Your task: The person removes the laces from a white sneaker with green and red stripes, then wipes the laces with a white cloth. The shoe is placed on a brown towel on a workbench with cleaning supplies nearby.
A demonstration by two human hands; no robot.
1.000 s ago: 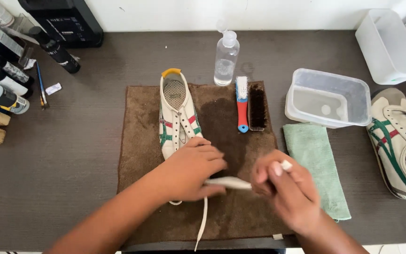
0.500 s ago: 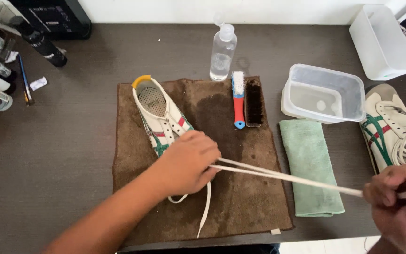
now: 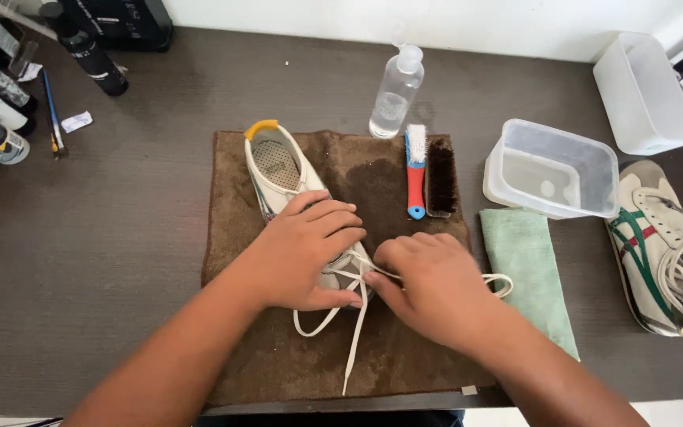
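Where the dark table [image 3: 136,237] spreads, a brown towel [image 3: 239,332] lies.

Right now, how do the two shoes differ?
The shoe on the brown towel sits under both hands, the left hand and right hand, its lace mostly pulled loose. The shoe at the right edge lies on the bare desk, untouched, its laces piled on top. Both are cream with green and red stripes.

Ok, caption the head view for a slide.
Both hands, left hand and right hand, work a white lace on a shoe on a brown towel.
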